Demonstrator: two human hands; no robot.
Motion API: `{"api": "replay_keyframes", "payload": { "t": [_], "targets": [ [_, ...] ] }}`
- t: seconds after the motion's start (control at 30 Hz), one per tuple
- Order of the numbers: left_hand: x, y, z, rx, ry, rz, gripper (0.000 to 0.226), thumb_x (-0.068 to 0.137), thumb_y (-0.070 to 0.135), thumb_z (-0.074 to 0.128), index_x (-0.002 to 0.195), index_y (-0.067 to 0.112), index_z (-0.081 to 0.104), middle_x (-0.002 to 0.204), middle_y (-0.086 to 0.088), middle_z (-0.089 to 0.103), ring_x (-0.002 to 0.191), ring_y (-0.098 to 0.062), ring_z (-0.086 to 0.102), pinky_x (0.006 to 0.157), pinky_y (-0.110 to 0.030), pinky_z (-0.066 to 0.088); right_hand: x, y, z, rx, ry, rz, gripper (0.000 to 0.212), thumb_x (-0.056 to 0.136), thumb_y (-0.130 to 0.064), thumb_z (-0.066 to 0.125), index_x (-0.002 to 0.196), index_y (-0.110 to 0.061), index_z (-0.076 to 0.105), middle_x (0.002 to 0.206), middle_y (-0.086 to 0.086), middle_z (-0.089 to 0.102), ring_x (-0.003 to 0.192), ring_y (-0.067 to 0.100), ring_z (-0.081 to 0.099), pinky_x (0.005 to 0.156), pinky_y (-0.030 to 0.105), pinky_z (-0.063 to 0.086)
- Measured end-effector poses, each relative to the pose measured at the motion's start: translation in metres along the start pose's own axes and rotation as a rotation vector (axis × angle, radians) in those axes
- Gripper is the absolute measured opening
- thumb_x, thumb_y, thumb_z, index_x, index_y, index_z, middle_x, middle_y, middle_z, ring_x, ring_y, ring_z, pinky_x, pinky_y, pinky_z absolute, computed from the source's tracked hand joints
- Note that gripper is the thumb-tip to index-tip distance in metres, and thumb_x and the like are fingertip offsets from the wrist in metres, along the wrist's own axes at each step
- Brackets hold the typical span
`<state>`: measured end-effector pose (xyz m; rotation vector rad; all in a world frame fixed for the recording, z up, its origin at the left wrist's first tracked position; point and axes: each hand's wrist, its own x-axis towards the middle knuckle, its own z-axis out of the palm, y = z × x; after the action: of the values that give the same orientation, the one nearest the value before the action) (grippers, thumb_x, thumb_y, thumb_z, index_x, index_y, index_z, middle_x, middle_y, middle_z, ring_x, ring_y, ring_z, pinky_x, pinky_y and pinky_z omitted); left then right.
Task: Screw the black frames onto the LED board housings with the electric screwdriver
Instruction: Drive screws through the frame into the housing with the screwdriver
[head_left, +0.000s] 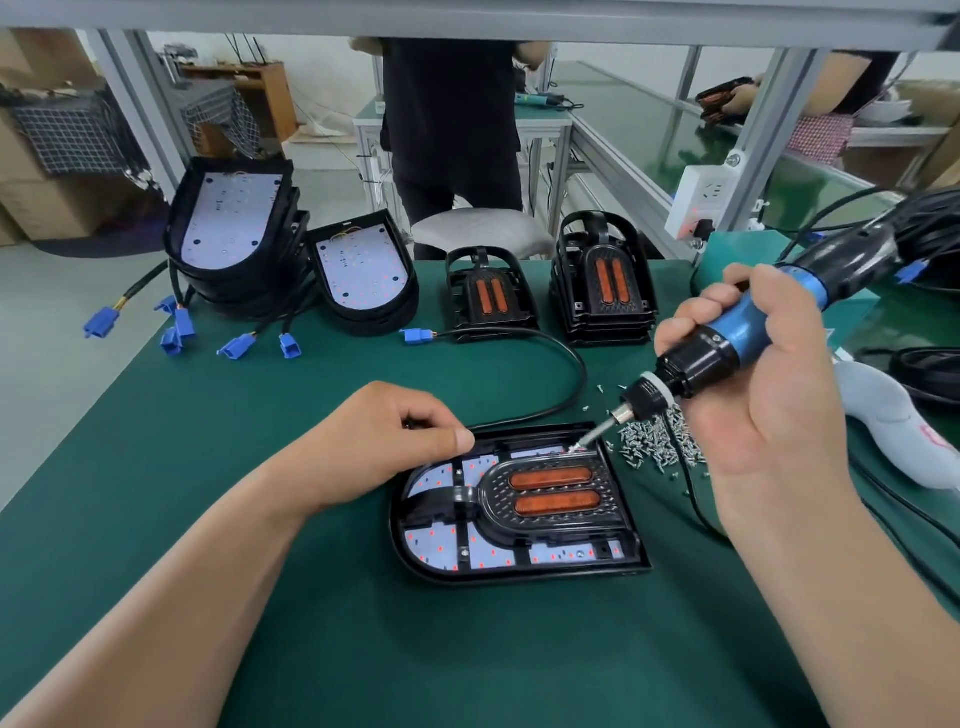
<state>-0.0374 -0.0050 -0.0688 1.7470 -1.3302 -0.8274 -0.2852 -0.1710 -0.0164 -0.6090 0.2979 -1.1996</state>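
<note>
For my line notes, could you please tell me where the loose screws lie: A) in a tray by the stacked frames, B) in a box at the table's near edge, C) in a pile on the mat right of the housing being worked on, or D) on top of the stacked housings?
C: the screws lie loose on the green mat, just right of the housing and beneath the screwdriver.

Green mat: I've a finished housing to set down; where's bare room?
Bare: the left patch between the blue connectors and the left hand; the near strip below the framed housing. Crowded: the screw pile at right; the frame stacks and stacked housings along the back.
</note>
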Motion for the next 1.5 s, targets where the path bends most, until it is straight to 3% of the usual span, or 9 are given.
{"api": "replay_keyframes", "payload": {
  "t": [0.2,0.37,0.57,0.77,0.87,1.13,1.23,1.3,1.5],
  "targets": [
    [0.001,-0.002,0.000,0.019,0.023,0.017,0.010,0.092,0.033,0.082,0.084,0.028,0.082,0.092,0.005,0.078,0.084,-0.006,0.070,0.084,-0.028,0.054,-0.010,-0.011,-0.001,-0.059,-0.185,0.026,0.013,0.105,-0.024,0.050,0.114,-0.016,0.054,0.082,-0.006,0.053,0.068,0.008,0.051,0.069,0.024,0.048],
    [0.001,-0.002,0.001,0.021,0.031,0.030,0.020,0.083,0.047,0.079,0.084,0.028,0.082,0.091,0.006,0.077,0.083,-0.007,0.069,0.083,-0.030,0.054,-0.019,-0.016,0.004,-0.153,-0.326,0.042,0.017,0.102,-0.025,0.041,0.112,-0.019,0.054,0.078,-0.009,0.050,0.064,0.007,0.048,0.065,0.022,0.046],
    [0.000,-0.001,0.002,0.007,0.031,0.037,0.033,0.077,0.058,0.077,0.085,0.027,0.082,0.089,0.002,0.076,0.081,-0.012,0.067,0.084,-0.040,0.055,-0.027,-0.014,0.009,-0.270,-0.419,0.038,0.022,0.097,-0.020,0.038,0.110,-0.020,0.056,0.074,-0.008,0.049,0.061,0.009,0.046,0.061,0.024,0.044],
    [-0.001,-0.001,0.001,0.009,0.030,0.024,0.032,0.077,0.057,0.078,0.085,0.027,0.082,0.088,0.001,0.076,0.079,-0.010,0.066,0.083,-0.037,0.054,-0.029,-0.011,0.010,-0.302,-0.442,0.048,0.023,0.094,-0.016,0.041,0.108,-0.018,0.059,0.072,-0.006,0.051,0.058,0.010,0.048,0.059,0.026,0.045],
    [0.001,-0.001,0.002,0.012,0.028,0.023,0.019,0.085,0.046,0.081,0.084,0.027,0.082,0.089,0.002,0.076,0.081,-0.010,0.067,0.084,-0.039,0.055,-0.029,-0.009,0.009,-0.303,-0.465,0.055,0.021,0.091,-0.014,0.050,0.109,-0.016,0.059,0.072,-0.006,0.051,0.058,0.011,0.048,0.059,0.026,0.045],
    [0.001,-0.004,0.004,0.033,0.037,0.007,0.022,0.082,0.052,0.077,0.084,0.030,0.080,0.085,0.005,0.076,0.076,-0.007,0.066,0.077,-0.028,0.054,-0.029,-0.007,0.006,-0.302,-0.542,0.085,0.025,0.086,-0.021,0.055,0.110,-0.018,0.062,0.072,-0.005,0.051,0.057,0.012,0.050,0.059,0.027,0.046],
    [0.000,-0.005,0.008,0.057,0.047,0.023,0.018,0.091,0.045,0.079,0.081,0.030,0.077,0.069,0.012,0.066,0.062,-0.004,0.053,0.063,-0.019,0.045,-0.031,-0.005,0.005,-0.298,-0.623,0.099,0.029,0.083,-0.017,0.068,0.112,-0.017,0.062,0.072,-0.005,0.052,0.057,0.011,0.050,0.059,0.027,0.046],
    [-0.001,-0.006,0.009,0.067,0.056,0.019,0.020,0.094,0.041,0.078,0.080,0.028,0.075,0.062,0.012,0.056,0.059,-0.005,0.045,0.058,-0.019,0.041,-0.032,-0.004,0.005,-0.290,-0.685,0.121,0.041,0.081,-0.030,0.083,0.114,-0.017,0.062,0.072,-0.006,0.053,0.057,0.011,0.050,0.059,0.028,0.045],
    [-0.003,-0.003,0.011,0.068,0.063,0.006,0.022,0.094,0.041,0.077,0.079,0.025,0.073,0.060,0.008,0.050,0.059,-0.009,0.041,0.056,-0.023,0.038,-0.034,-0.003,0.005,-0.258,-0.727,0.168,0.039,0.083,-0.035,0.084,0.111,-0.017,0.063,0.070,-0.007,0.054,0.054,0.009,0.051,0.057,0.027,0.045]
  ]
}}
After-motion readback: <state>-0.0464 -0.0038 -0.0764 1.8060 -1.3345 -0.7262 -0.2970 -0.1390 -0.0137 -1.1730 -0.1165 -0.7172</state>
